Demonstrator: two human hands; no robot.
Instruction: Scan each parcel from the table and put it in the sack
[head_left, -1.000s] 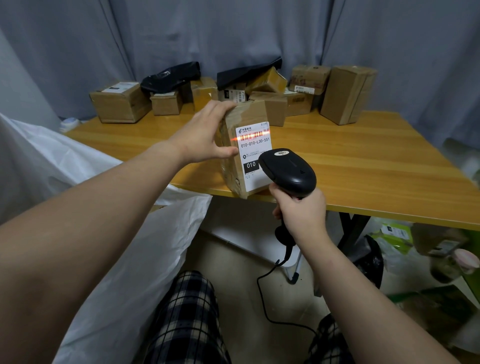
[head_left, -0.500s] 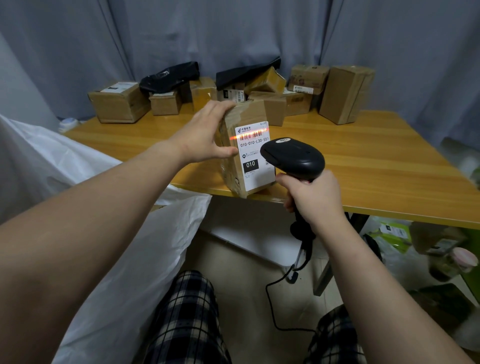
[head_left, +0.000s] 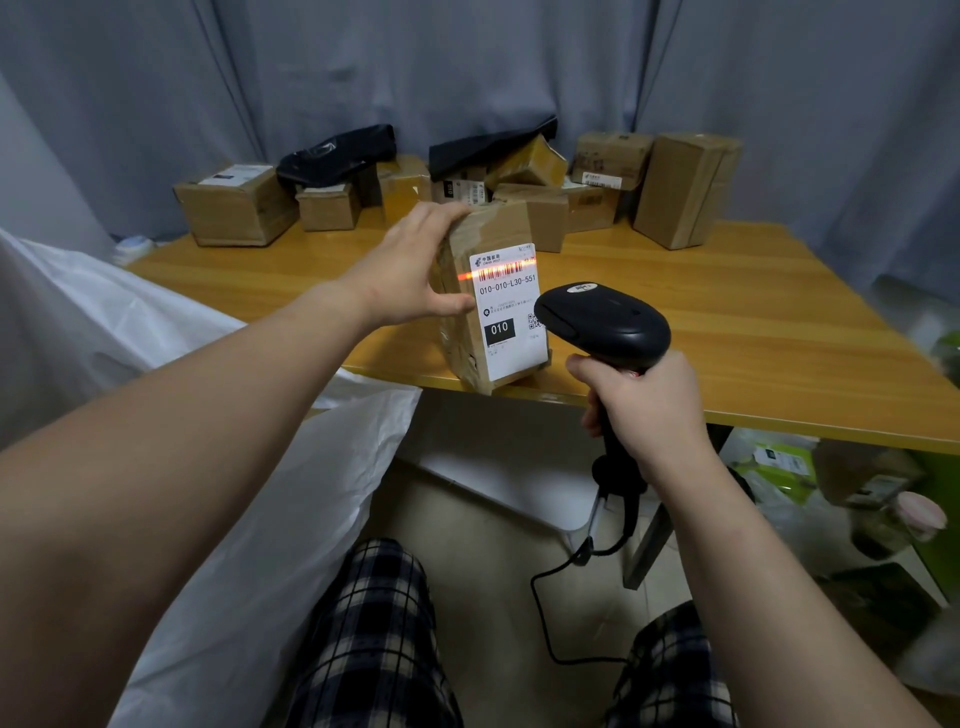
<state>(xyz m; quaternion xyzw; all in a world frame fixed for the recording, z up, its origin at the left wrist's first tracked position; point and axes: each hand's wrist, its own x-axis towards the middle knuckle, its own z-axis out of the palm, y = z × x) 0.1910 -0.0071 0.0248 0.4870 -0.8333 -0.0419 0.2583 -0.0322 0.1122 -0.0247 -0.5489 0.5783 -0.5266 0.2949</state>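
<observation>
The left hand (head_left: 410, 270) clasps, thumb against fingers, a brown cardboard parcel (head_left: 496, 228) whose white label (head_left: 511, 312) reads "010-010-L30-551" and "010". The right hand (head_left: 644, 410), fingers wrapped, holds a black handheld scanner (head_left: 605, 325) that partly hides the QR code.

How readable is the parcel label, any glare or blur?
Head view: the label on the parcel is sharp, 010-010-L30-551 legible; the red scan line blooms over the barcode; fine print too small; lower-right floor clutter is smeared.

About ten cardboard boxes (head_left: 236, 210), two black bags (head_left: 335, 156) (head_left: 485, 145), one scanner (head_left: 605, 325)

Parcel (head_left: 493, 306) on table (head_left: 727, 332), sack (head_left: 260, 519) left
</observation>
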